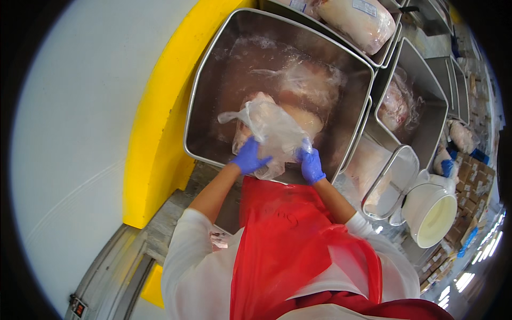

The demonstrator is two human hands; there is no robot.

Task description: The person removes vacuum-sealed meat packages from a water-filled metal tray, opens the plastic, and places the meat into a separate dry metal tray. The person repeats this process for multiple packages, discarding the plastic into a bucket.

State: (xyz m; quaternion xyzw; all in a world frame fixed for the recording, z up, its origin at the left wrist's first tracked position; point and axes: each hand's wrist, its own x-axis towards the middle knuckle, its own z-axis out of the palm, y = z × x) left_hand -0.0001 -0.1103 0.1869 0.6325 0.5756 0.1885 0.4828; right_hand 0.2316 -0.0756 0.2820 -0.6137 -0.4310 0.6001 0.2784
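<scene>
A large steel tub (280, 16) in front of me holds murky reddish-brown liquid (240, 68). Near its front wall, a piece of meat (262, 100) is partly covered by a clear plastic bag (276, 124), whose twisted end sticks out to the left. My left hand (251, 158), in a blue-purple glove, grips the bag's near left side. Gloved the same way, my right hand (311, 162) has its fingers closed on the bag's right edge. Behind the bag, a pale piece of meat (304, 118) and another plastic-wrapped piece (308, 86) lie partly in the liquid.
A yellow barrier (150, 148) runs along the wall to the left. Another steel tub (434, 96) with wrapped meat stands at right, near a wire-mesh basket (390, 182) and a white bucket (434, 216). Packaged meat (356, 22) fills a tub behind. Boxes (476, 176) are stacked farther right.
</scene>
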